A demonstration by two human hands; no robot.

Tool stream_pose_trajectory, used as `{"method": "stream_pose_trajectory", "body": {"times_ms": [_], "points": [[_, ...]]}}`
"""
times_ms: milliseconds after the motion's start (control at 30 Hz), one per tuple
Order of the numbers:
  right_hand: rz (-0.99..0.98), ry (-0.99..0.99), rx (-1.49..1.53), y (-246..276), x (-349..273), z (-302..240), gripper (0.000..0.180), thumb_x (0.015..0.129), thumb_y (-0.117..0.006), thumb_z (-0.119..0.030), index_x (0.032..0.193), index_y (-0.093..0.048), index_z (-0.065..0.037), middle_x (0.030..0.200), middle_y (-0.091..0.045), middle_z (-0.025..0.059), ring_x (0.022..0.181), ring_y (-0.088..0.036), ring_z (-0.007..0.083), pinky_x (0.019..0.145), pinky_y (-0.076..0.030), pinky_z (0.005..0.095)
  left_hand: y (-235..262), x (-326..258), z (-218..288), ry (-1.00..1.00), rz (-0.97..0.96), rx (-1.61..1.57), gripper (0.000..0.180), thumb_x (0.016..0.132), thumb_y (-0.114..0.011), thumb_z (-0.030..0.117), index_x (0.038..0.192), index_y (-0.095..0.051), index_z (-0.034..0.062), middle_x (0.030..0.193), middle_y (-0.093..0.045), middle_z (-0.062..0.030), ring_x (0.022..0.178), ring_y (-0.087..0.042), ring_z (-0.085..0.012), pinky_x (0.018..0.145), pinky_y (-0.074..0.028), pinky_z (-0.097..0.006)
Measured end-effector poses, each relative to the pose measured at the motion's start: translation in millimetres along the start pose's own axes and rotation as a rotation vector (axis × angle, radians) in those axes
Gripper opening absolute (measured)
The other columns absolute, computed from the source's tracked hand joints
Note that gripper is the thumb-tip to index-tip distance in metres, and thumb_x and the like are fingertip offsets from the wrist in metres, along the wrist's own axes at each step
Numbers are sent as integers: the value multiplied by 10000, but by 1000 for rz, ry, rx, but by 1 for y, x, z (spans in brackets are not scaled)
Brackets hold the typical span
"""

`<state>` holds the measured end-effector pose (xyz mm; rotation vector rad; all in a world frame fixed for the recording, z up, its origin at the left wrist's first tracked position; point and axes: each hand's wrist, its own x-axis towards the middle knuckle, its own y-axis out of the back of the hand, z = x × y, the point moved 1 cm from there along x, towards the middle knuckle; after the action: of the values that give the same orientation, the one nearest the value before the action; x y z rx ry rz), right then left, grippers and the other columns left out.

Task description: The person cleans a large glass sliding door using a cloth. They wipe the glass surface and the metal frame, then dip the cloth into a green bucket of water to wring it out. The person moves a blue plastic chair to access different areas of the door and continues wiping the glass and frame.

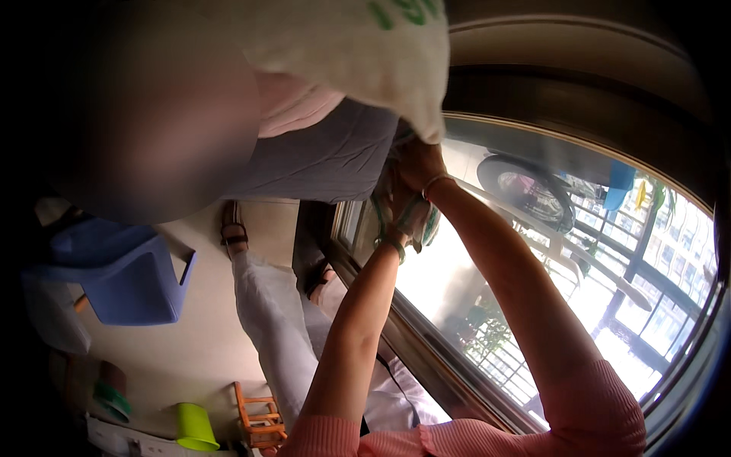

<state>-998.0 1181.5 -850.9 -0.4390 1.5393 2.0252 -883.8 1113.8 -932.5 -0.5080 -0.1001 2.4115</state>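
Observation:
A white cloth sack (358,53) with green print hangs across the top of the view, its corner drooping toward my hands. Both my arms stretch far out in front of me beside a glass door. My right hand (420,164), with a thin bracelet at the wrist, is closed just under that corner. Close below it, my left hand (396,202), a green bangle on its wrist, is closed on a crumpled white-and-green cloth (420,222). Shadow hides most fingers of both hands. Whether this cloth belongs to the sack, I cannot tell.
At the upper left another person, partly blurred, shows beside grey fabric (312,160). A blue plastic chair (141,274), a lime-green bin (196,426) and a small orange wooden stool (260,419) stand on the floor. The glass door's frame (426,346) runs along my right, with a railing beyond.

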Motion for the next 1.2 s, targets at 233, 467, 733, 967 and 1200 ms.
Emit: {"method": "stream_pose_trajectory", "body": {"times_ms": [233, 467, 733, 967, 1200], "points": [[-300, 290, -3, -11, -103, -88, 260, 789, -552, -271, 920, -729, -133, 1010, -700, 74, 1062, -596, 242, 964, -355, 433, 47, -157, 19, 358, -61, 235, 744, 890, -478, 449, 1482, -262, 53, 1427, -361, -149, 1317, -337, -275, 1073, -292, -476], [-459, 394, -35, 18, -159, -63, 270, 802, -569, -267, 999, -716, -156, 1091, -670, 50, 1087, -575, 239, 1005, -330, 467, 31, -196, 116, 455, -218, 596, 903, 867, -476, 596, 1518, -201, 35, 1533, -255, -218, 1437, -221, -365, 1094, -266, -566], [-41, 316, -496, 56, -70, 34, 444, 872, -524, -282, 1254, -594, -66, 1409, -468, 162, 1277, -433, 347, 1099, -273, 483, 0, -80, 97, -131, 58, -93, 922, 865, -431, 592, 1555, -91, 84, 1618, -18, -168, 1493, 5, -362, 1088, -101, -695], [-86, 259, -107, -37, 9, 57, 475, 916, -499, -307, 1295, -562, -28, 1381, -487, 170, 1316, -410, 309, 1109, -287, 428, -27, -10, 13, 70, -4, 569, 771, 853, -528, 429, 1458, -335, -8, 1520, -313, -186, 1451, -188, -347, 1089, -129, -705], [-241, 213, -61, -87, 38, 52, 487, 876, -544, -328, 1267, -572, -40, 1338, -517, 168, 1276, -445, 309, 1084, -315, 421, 18, 29, -73, 121, 280, -176, 579, 958, -477, 346, 1433, -383, 30, 1526, -318, -161, 1397, -285, -327, 1161, -204, -429]]}}
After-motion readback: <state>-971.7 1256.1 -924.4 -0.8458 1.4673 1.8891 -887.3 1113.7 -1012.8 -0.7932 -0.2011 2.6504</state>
